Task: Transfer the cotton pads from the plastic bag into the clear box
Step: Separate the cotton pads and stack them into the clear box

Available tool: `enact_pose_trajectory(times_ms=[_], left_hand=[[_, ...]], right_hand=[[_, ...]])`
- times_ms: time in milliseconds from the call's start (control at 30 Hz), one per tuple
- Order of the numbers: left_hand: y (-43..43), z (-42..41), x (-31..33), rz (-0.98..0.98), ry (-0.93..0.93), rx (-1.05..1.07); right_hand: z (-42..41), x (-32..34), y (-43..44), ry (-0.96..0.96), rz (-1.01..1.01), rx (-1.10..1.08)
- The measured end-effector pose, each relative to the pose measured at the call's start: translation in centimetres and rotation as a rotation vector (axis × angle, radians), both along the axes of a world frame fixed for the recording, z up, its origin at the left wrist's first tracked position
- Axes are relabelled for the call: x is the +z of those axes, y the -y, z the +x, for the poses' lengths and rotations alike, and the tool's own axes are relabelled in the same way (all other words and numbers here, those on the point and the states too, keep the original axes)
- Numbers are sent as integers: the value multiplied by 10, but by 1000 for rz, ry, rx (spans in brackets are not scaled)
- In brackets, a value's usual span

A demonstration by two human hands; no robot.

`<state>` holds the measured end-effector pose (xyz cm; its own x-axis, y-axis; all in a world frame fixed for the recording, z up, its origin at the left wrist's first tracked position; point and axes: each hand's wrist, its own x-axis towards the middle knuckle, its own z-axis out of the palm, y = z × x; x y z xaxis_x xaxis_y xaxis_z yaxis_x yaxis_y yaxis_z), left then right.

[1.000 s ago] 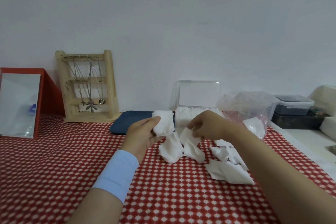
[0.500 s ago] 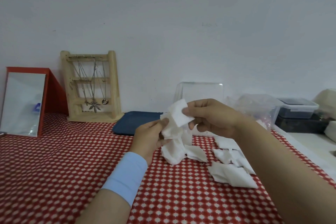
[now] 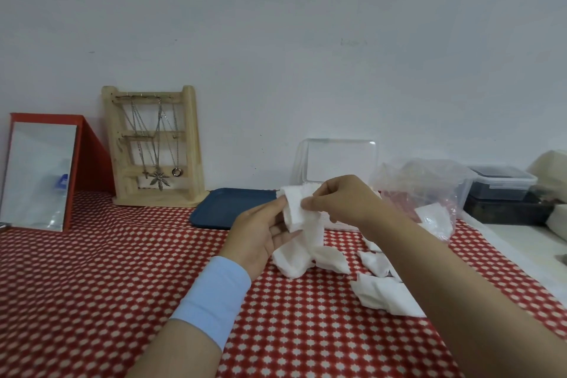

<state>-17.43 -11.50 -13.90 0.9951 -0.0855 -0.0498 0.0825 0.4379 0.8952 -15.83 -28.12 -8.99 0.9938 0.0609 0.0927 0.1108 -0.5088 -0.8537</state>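
Head view looks across a red-checked surface (image 3: 92, 285) with both hands meeting at centre frame. Left hand (image 3: 260, 233), with a pale blue wristband (image 3: 211, 298), is curled around a bunch of white pads (image 3: 299, 209); its fingertips are hidden behind them. Right hand (image 3: 340, 202) pinches the top of the same bunch between thumb and fingers. How many pads are in the bunch is hard to tell, since white blends into white. More pads (image 3: 383, 294) lie loose on the surface at lower right, partly covered by the right forearm. Behind the hands stands the clear box (image 3: 337, 163), its lid up against the wall; its lower part is hidden by the hands, so its contents are unclear. Just right of it slumps the bag (image 3: 423, 190), crumpled, with a few pads dimly visible through the plastic. A blue tray (image 3: 233, 205) sits left of the box. At far right, dark containers (image 3: 500, 184) are cut off by the frame edge.
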Motion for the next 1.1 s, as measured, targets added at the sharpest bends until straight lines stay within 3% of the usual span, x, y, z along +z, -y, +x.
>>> enact_pose_trajectory(times_ms=[300,500,567,633,700,800,900,1100], left_hand=[[2,-1,3,-7,13,-34],[-5,4,-1,227,81,24],[-10,7,-1,207,58,74],[-16,11,-2,161,28,145],[-20,14,-5,137,7,186],[-20,15,-7,147,8,195],[-16,16,-9,169,21,187],[-17,16,-12,190,30,199]], right_hand=[[2,-4,-2,-42,32,15],[8,-10,-2,-74,255,58],[12,-14,2,11,119,24],[19,-24,6,98,-213,-8],[25,-35,9,89,-536,6],[26,-43,12,-20,-760,79],[26,-44,9,-97,-638,192],[28,-45,8,-128,-367,96]])
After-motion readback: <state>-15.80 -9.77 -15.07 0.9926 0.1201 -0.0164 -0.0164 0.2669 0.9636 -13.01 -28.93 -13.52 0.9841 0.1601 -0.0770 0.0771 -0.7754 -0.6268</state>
